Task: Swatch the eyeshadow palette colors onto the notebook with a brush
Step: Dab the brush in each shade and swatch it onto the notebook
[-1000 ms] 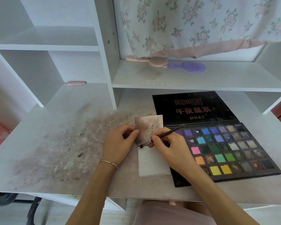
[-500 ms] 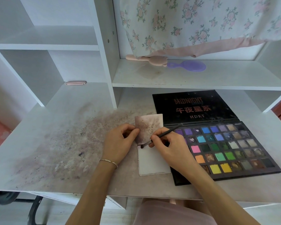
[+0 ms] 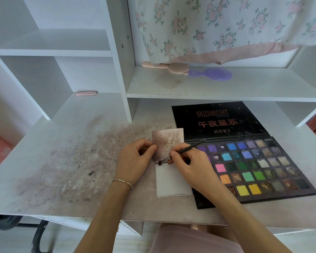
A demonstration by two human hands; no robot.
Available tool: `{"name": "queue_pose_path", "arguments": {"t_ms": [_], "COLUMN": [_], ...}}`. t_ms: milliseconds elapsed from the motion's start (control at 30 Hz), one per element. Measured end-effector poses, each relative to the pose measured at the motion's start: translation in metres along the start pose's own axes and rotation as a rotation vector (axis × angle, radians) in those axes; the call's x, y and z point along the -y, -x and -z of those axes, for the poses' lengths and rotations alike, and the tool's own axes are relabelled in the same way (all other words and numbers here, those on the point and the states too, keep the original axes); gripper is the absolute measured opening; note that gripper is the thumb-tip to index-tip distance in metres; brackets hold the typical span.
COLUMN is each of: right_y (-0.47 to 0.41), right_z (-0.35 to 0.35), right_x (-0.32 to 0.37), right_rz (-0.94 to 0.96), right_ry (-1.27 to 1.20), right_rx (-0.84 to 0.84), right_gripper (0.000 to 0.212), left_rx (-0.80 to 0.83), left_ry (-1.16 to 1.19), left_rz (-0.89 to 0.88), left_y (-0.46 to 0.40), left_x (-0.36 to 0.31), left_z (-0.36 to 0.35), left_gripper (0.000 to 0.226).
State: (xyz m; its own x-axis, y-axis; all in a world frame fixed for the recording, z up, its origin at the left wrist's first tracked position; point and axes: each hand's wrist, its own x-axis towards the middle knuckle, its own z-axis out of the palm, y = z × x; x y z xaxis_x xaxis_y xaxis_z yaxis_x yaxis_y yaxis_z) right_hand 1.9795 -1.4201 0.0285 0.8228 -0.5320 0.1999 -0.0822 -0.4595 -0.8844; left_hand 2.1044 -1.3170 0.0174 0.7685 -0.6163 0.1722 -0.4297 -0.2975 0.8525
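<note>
Right hand (image 3: 193,167) pinches thin black brush (image 3: 188,148), tip on small white notebook (image 3: 173,181) | left hand (image 3: 135,161) pinches its stained flipped-up page (image 3: 169,141) | open black multicolour eyeshadow palette (image 3: 254,167) just right.

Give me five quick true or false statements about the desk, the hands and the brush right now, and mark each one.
1. The right hand holds the brush. True.
2. The eyeshadow palette is closed. False: it lies open, lid back.
3. The brush tip is at the top left corner of the notebook lower page. True.
4. The left hand rests on the palette. False: it holds the notebook's left edge.
5. A purple hairbrush lies on the shelf. True.
</note>
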Motion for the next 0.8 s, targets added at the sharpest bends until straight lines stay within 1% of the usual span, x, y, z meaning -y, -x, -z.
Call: {"name": "queue_pose_path", "arguments": {"t_ms": [167,300,433,533,633,733,800], "right_y": [0.0009,0.0006,0.0012,0.0007,0.0004,0.0001,0.0001], "right_z": [0.0004,0.0002,0.0003,-0.0005,0.0009,0.0048,0.0080], "right_x": [0.0015,0.0013,0.0015,0.0003,0.0004,0.0013,0.0019], "right_rz": [-0.009,-0.008,-0.005,0.004,-0.013,-0.029,-0.026], "right_ry": [-0.010,-0.005,-0.001,-0.005,-0.119,-0.264,-0.307], "right_rx": [0.018,0.014,0.018,-0.013,-0.054,-0.130,-0.165], "right_gripper": [0.019,0.014,0.019,0.015,0.013,0.011,0.013], "left_rx": [0.010,0.005,0.005,0.008,0.013,0.015,0.010], "left_ry": [-0.007,-0.003,-0.002,-0.003,-0.013,-0.019,-0.015], "left_rz": [-0.004,-0.006,-0.002,-0.006,-0.014,-0.006,0.000], "left_y": [0.0003,0.0003,-0.0001,0.0001,0.0003,-0.0002,-0.0001], "left_x": [-0.0008,-0.0011,0.0002,-0.0008,-0.0017,-0.0015,-0.0012], "left_z": [0.0007,0.0006,0.0004,0.0006,0.0013,0.0016,0.0014], "left_gripper": [0.009,0.009,0.006,0.007,0.012,0.011,0.012]}}
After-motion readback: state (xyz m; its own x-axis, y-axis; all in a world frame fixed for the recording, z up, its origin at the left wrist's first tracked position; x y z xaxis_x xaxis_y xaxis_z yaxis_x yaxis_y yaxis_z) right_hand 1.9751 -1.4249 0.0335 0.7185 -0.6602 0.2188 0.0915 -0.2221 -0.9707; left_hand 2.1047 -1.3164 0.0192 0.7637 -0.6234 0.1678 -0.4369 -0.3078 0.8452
